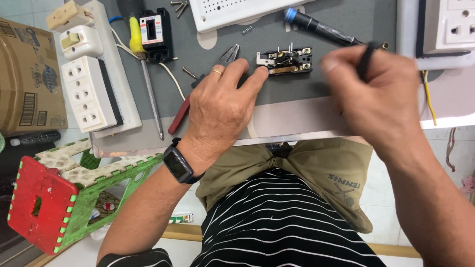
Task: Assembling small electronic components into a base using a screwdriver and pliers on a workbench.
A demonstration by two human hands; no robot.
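Head view: left hand (217,106) on switch mechanism (285,62)

Table (297,118): grey mat laid over a pale top.
Centre: small black-and-brass switch mechanism (285,61), touched by the left hand (220,106).
Left: yellow-handled screwdriver (144,69), red-handled pliers (198,94), white multi-socket strip (89,91), black circuit breaker (156,33).
Far edge: black-and-blue screwdriver (321,28), white perforated plastic cover (232,12), loose screws (179,7).
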